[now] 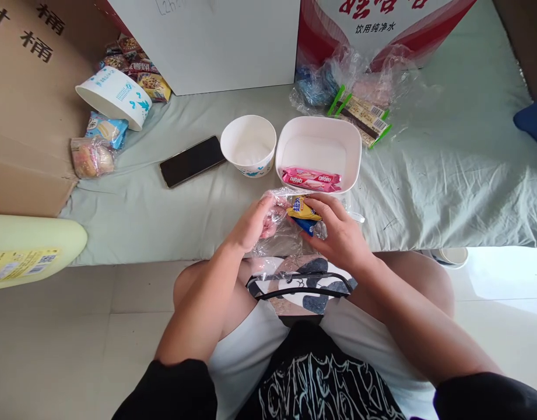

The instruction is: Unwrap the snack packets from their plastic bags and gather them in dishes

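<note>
I am pinching the yellow snack packet [304,209] with my right hand [338,233] while my left hand [251,223] is gripping the clear bag [280,233]; easing it out slowly seems best

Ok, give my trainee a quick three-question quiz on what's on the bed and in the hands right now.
1. True or false: the square tub holds pink wafer packs.
2. What lies just left of the round bowl: A) phone, B) spoon, C) cup?
3. What colour is the snack pinched in the right hand?

Key:
1. True.
2. A, the phone.
3. Yellow, with a blue one beneath; the left hand grips the clear bag around them.
</note>
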Tool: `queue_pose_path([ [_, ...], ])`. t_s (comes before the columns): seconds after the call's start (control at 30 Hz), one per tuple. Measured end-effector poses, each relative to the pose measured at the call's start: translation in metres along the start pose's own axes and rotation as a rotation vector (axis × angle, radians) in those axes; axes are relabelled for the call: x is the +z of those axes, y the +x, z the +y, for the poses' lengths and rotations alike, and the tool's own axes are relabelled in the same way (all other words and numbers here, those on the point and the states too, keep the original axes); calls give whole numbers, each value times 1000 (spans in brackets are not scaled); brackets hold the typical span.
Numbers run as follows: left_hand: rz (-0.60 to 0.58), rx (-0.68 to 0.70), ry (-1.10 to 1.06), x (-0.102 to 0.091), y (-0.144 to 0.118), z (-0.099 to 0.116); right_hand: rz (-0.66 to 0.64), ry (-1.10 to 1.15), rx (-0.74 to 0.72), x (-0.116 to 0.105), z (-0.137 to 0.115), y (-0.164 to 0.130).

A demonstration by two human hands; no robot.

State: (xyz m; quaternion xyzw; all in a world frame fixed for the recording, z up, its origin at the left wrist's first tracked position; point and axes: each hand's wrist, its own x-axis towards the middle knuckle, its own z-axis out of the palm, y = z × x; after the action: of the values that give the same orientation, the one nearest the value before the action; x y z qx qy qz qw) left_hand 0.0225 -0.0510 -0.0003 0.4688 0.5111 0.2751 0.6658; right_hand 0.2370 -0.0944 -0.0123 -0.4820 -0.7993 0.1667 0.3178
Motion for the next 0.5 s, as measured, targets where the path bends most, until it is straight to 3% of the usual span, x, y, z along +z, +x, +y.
queue_pose_path([
  [0.23, 200, 96, 283, -13, 5, -5, 99, 113, 35, -9, 2, -1],
  [0.43, 211, 161, 381, -20, 7, -7, 251, 145, 41, -28, 3, -14],
  [0.5, 200, 165, 388, -20, 6, -5, 282, 136, 107, -30, 7, -18],
])
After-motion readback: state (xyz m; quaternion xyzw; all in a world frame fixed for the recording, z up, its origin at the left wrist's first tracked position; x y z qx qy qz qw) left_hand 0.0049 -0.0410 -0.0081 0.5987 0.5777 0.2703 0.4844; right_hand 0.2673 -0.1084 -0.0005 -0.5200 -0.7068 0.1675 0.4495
